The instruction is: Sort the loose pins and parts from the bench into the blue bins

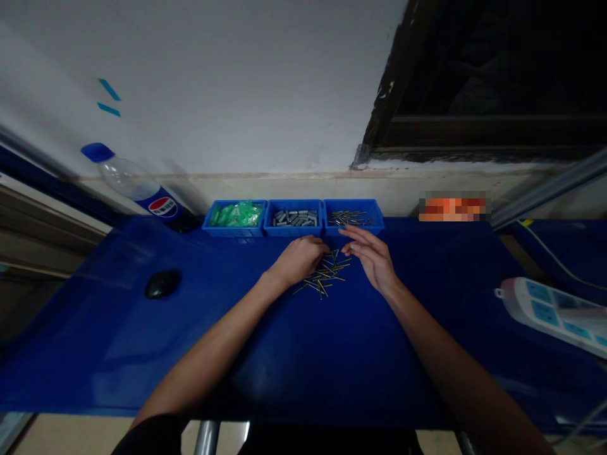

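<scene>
A loose pile of thin metal pins [327, 273] lies on the blue table cover [303, 354] in front of three small blue bins. My left hand [300, 258] rests at the pile's left edge with its fingers curled in, pinching at the pins; what it holds is too small to make out. My right hand [372, 256] lies at the pile's right edge with its fingers stretched out toward the left, hovering over the pins.
The left bin [234, 215] holds green plastic parts, the middle bin [294, 218] grey metal blocks, the right bin [353, 218] more pins. A cola bottle [137, 188] lies at the back left, a black mouse [162, 284] on the left, a white power strip [554, 313] at right.
</scene>
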Demonstrator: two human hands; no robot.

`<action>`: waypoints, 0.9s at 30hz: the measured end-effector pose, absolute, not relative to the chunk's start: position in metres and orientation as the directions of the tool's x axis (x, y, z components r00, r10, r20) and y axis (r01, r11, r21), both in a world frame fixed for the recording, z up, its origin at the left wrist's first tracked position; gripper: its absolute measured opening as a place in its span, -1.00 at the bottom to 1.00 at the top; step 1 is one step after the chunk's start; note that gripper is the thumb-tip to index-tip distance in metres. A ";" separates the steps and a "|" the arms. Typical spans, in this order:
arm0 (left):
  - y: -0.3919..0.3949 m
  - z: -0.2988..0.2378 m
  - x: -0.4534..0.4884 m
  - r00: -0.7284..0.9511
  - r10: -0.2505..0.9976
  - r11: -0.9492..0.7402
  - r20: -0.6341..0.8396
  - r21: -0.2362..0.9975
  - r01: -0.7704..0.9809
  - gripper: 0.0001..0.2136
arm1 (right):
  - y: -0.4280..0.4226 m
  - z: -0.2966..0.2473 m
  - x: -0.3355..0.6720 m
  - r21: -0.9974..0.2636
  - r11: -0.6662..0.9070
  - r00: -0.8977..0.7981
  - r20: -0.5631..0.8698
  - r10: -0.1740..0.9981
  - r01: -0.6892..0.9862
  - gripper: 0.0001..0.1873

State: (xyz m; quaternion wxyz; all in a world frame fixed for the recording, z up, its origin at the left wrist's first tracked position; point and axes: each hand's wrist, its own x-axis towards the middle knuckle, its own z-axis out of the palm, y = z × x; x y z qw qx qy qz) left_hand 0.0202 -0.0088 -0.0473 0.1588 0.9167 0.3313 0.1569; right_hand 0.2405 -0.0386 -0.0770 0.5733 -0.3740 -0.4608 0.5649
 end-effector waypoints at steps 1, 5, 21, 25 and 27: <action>-0.009 -0.047 0.020 0.723 0.670 -0.722 0.171 0.376 0.580 -0.69 | -0.039 -0.077 0.240 -0.949 0.081 -0.063 0.105 0.992 -0.304 -0.57; -0.009 -0.048 0.020 0.683 0.710 -0.689 0.172 0.374 0.621 -0.65 | -0.039 -0.076 0.240 -0.947 0.081 -0.067 0.106 0.992 -0.311 -0.61; -0.009 -0.031 0.020 0.542 0.735 -0.653 0.408 0.641 0.404 -0.70 | -0.038 -0.078 0.239 -0.963 0.080 -0.046 0.094 0.994 -0.256 -0.65; -0.010 -0.029 0.021 0.458 0.809 -0.542 0.370 0.770 0.336 -0.81 | -0.035 -0.084 0.239 -0.980 0.099 -0.087 0.115 0.989 -0.173 -0.68; -0.009 -0.030 0.022 0.428 0.843 -0.473 0.325 0.828 0.301 -0.84 | -0.035 -0.086 0.240 -0.985 0.091 -0.147 0.113 0.983 -0.146 -0.68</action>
